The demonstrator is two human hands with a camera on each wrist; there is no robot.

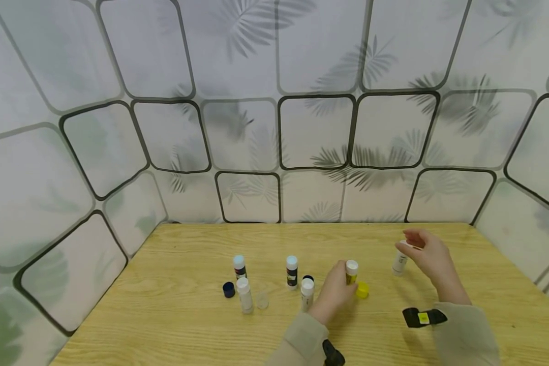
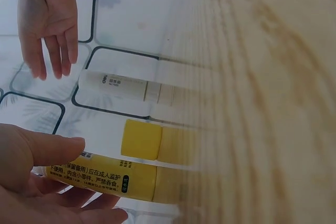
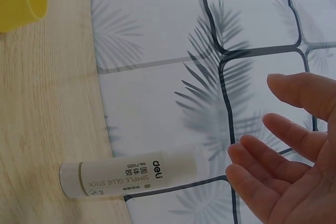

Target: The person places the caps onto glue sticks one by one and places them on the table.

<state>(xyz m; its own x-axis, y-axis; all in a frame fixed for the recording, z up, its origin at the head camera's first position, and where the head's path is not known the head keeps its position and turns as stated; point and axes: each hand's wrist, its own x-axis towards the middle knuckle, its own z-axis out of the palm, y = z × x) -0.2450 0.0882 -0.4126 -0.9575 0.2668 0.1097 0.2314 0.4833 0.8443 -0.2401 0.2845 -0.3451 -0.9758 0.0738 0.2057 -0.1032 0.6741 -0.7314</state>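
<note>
At the table's right side stands a white glue stick (image 1: 399, 264), lettered "deli" in the right wrist view. My right hand (image 1: 432, 260) hovers just above it with loosely bent fingers (image 3: 257, 187), which are apart from the tube. My left hand (image 1: 333, 294) holds an upright yellow glue stick (image 2: 105, 177) with a white top, thumb on one side and fingers on the other; its base meets the tabletop. Beside this stick rests a yellow cap (image 1: 362, 290), also visible in the right wrist view with its round opening showing.
Left of my hands stand two dark-labelled glue sticks (image 1: 292, 277) and two white ones (image 1: 245, 297), one partly behind my left hand. A navy cap (image 1: 229, 290), another dark cap (image 1: 308, 277) and a clear cap (image 1: 263, 301) are among them. A patterned curtain (image 1: 311, 198) borders the wooden table (image 1: 187, 325).
</note>
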